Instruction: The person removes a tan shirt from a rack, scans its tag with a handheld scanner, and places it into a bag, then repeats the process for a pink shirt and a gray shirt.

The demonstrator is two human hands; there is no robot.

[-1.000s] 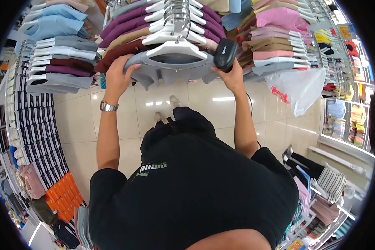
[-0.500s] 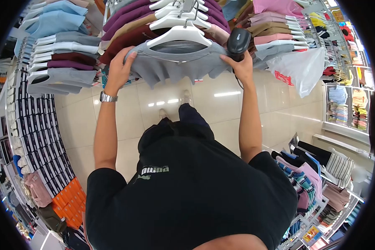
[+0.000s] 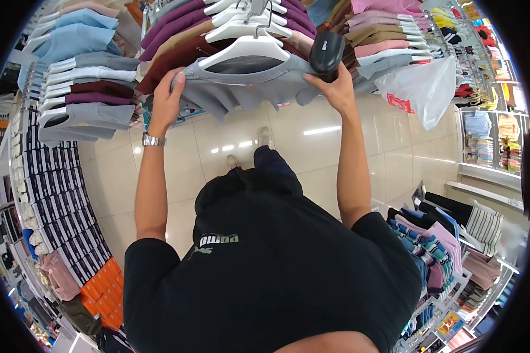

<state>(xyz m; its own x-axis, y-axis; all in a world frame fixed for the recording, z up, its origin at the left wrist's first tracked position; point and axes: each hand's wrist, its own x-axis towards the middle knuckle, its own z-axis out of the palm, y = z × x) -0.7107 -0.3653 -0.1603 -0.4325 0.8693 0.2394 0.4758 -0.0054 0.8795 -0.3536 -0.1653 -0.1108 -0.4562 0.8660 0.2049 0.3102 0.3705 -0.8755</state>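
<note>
A grey T-shirt (image 3: 241, 88) hangs on a white hanger (image 3: 244, 50) at the front of a clothes rail. My left hand (image 3: 166, 100) grips the shirt's left shoulder. My right hand (image 3: 334, 88) holds the shirt's right shoulder together with a black handheld scanner (image 3: 325, 52). Both arms are stretched out in front of me, above my black top.
More shirts in maroon, purple and tan hang behind the grey one (image 3: 176, 35). Racks of grey and blue shirts (image 3: 82, 76) stand at left, pink and brown ones (image 3: 383, 35) at right. A white plastic bag (image 3: 421, 88) hangs at right. Folded clothes (image 3: 436, 247) lie at lower right. Beige floor tiles (image 3: 277, 147) lie below.
Both hands have raised the grey shirt a little and tilted it; the scanner in my right hand has moved slightly up and left.
</note>
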